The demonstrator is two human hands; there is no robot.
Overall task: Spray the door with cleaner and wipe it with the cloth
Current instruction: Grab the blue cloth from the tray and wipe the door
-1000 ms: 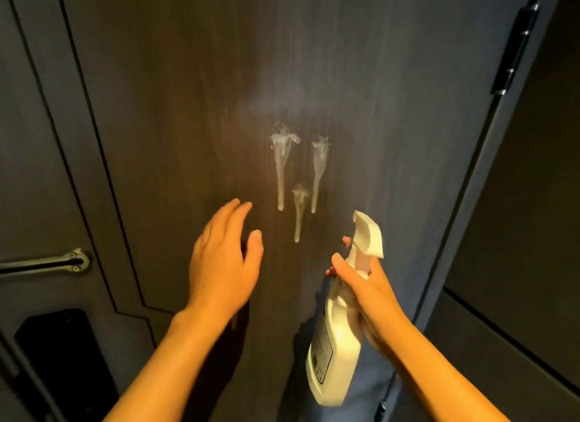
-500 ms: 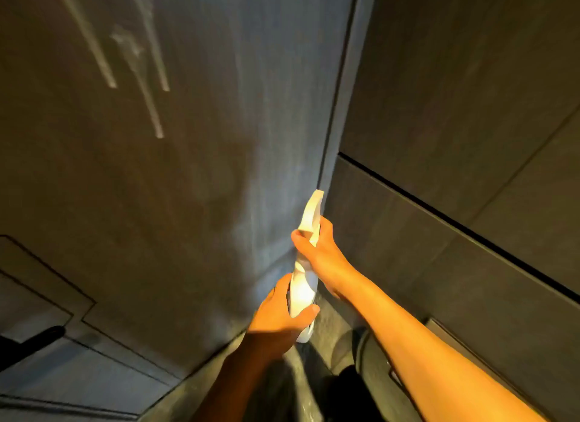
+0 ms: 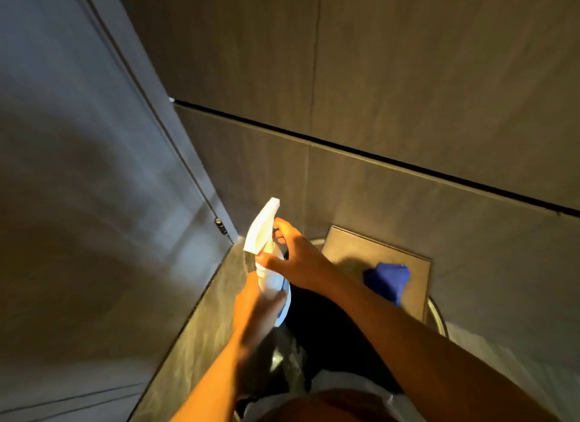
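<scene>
The white spray bottle [image 3: 266, 258] is held upright low in the corner between the door and the wall. My right hand [image 3: 298, 261] grips its neck just under the trigger head. My left hand [image 3: 257, 308] wraps around the lower body of the bottle. The dark grey door [image 3: 94, 170] fills the left side; the sprayed drips are out of view. A crumpled blue cloth [image 3: 387, 280] lies on a flat brown lid to the right of my right wrist, apart from both hands.
The brown lid [image 3: 354, 252] sits on a round metal-rimmed bin [image 3: 437, 315] against the tiled wall [image 3: 408, 92]. A small door hinge [image 3: 220, 226] shows at the door's lower edge. Stone floor [image 3: 201, 327] runs along the door's foot.
The view swung right and down from the sprayed door to the corner. My left hand left the door and took the bottle's body. The bin and blue cloth came into sight.
</scene>
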